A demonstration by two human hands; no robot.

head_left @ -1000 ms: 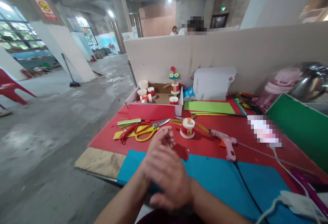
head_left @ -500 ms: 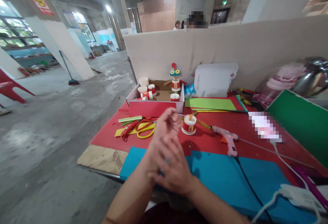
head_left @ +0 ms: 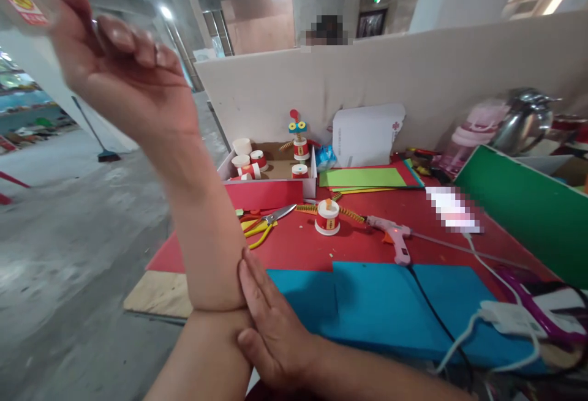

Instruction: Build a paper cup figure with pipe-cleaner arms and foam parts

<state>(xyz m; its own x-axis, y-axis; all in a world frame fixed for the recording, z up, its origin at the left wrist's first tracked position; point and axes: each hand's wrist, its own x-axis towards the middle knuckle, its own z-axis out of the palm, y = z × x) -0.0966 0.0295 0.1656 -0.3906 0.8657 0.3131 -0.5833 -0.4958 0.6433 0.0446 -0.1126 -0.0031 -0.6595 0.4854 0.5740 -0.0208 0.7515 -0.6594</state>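
Note:
My left hand (head_left: 128,76) is raised at the upper left, palm towards me, its fingers loosely curled with nothing in them. My right hand (head_left: 275,321) rests flat against my left forearm near the elbow, fingers stretched out and holding nothing. Beyond it on the red table covering stands a red and white paper cup (head_left: 327,222), upside down, with coiled paper strips at its sides. A pink glue gun (head_left: 390,234) lies to the cup's right. Scissors with yellow handles (head_left: 264,228) lie to its left, partly behind my forearm.
Blue sheets (head_left: 404,303) cover the near edge. An open box (head_left: 310,188) holds several paper cups and a cup figure. Green paper (head_left: 362,177), a green board (head_left: 528,205), a steel jug (head_left: 526,122) and a white power strip (head_left: 512,318) with cables stand or lie around.
My left hand has risen up and left from over the table. My right hand has slid from the left wrist to near the elbow. The view has shifted slightly right.

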